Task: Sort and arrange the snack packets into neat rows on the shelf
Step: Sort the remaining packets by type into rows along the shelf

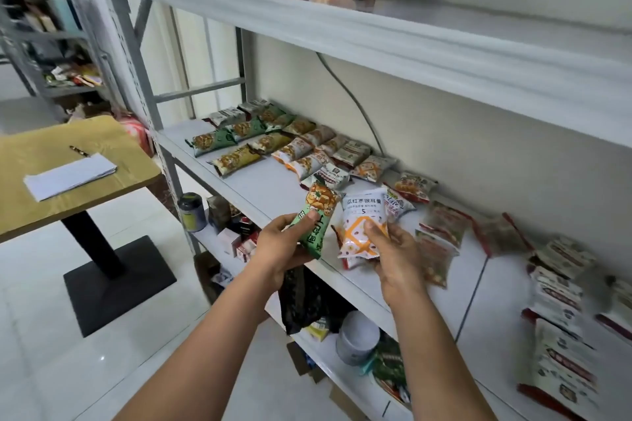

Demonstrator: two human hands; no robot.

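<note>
The shelf (260,181) carries rows of packets (273,143) at its far left, with looser ones to the right. Over its near edge the left hand (280,246) grips a green packet (316,215) that stands up past the fingers. Just to the right, the right hand (393,249) holds a white packet (364,225), thumb on its front.

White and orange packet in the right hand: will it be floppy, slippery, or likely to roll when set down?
Probably soft: the white and orange packet looks puffy under the right hand's thumb. Its glossy film may be slippery. Similar packets lie flat, so rolling seems unlikely.
</note>
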